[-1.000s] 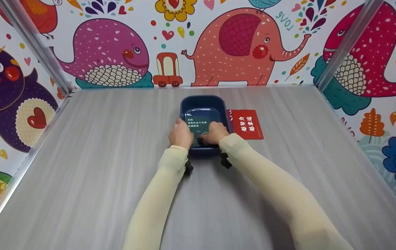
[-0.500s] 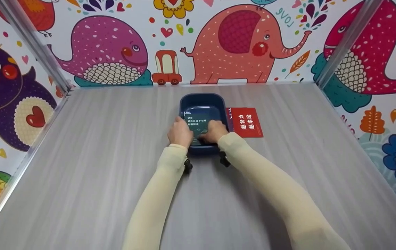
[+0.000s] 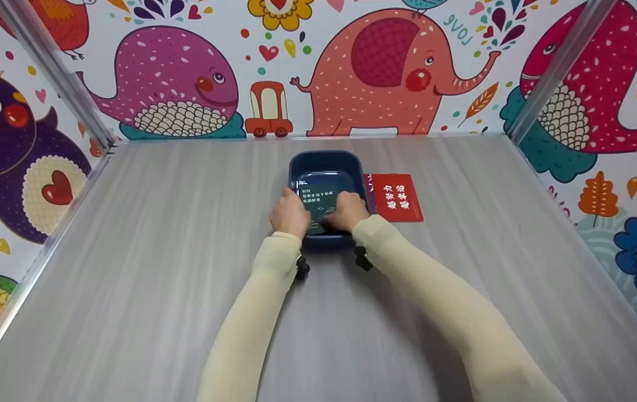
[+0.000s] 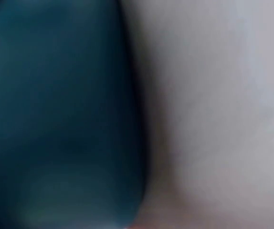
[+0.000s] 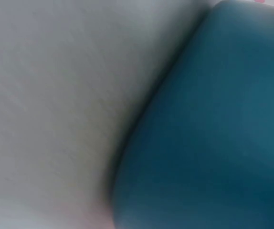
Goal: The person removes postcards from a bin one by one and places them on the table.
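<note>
Well apart from the grey wood-grain table sides, your left hand and right hand curl, grip unclear, at a white-lettered dark-green sheet in the rounded navy tray

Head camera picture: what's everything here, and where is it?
Table: 1, grey, filling the foreground
Tub: 1, dark blue, on the table, towards the back
Green card: 1, dark green, white writing, within the tub's opening, partly covered
Red card: 1, red, white writing, right of the tub
Purple strip: 1, purple, between tub and red card, possibly part of it
Walls: 3, white with colourful cartoons, back and both sides
Metal posts: 2, silver, back corners
Wrist devices: 2, black, at the wrists
Sleeves: 2, pale yellow, forearms
Left hand: 1, bare, at the tub's left rim
Right hand: 1, bare, at the tub's right rim
</note>
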A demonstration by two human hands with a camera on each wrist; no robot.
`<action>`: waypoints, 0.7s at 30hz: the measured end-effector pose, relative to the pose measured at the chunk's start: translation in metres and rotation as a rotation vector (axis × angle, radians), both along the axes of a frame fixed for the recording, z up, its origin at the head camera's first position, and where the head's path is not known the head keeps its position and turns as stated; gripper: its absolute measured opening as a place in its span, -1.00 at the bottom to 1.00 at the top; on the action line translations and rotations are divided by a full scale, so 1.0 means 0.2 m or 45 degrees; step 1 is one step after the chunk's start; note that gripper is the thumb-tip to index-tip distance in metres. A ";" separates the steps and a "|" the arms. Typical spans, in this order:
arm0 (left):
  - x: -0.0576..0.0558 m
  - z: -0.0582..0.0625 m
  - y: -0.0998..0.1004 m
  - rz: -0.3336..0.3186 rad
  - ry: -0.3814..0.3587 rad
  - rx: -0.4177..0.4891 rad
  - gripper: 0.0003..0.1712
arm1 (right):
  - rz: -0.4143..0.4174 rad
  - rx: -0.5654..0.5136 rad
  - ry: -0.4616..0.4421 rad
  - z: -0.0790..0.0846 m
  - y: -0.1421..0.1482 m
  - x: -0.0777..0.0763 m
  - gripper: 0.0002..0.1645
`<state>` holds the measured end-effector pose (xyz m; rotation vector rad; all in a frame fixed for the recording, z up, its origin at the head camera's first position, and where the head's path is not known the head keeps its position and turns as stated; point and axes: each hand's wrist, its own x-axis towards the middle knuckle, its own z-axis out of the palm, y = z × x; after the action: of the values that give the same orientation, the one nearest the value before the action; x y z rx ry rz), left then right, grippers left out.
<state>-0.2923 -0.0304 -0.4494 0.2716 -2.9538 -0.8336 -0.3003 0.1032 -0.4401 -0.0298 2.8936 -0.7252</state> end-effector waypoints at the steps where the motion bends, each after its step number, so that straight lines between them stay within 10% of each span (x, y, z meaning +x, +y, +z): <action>1: 0.00 0.00 0.00 -0.001 -0.004 -0.004 -0.35 | -0.007 -0.007 0.009 0.00 0.00 0.00 -0.42; 14: 0.00 0.00 0.00 0.007 -0.031 0.019 -0.35 | -0.073 -0.126 0.140 0.01 0.02 0.01 -0.82; 21: 0.00 0.01 0.01 0.022 -0.048 0.004 -0.35 | -0.096 -0.180 0.200 0.01 0.03 0.00 -0.48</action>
<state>-0.2928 -0.0289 -0.4480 0.3160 -2.9802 -0.8408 -0.3012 0.1099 -0.4386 0.0066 2.9986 -0.9820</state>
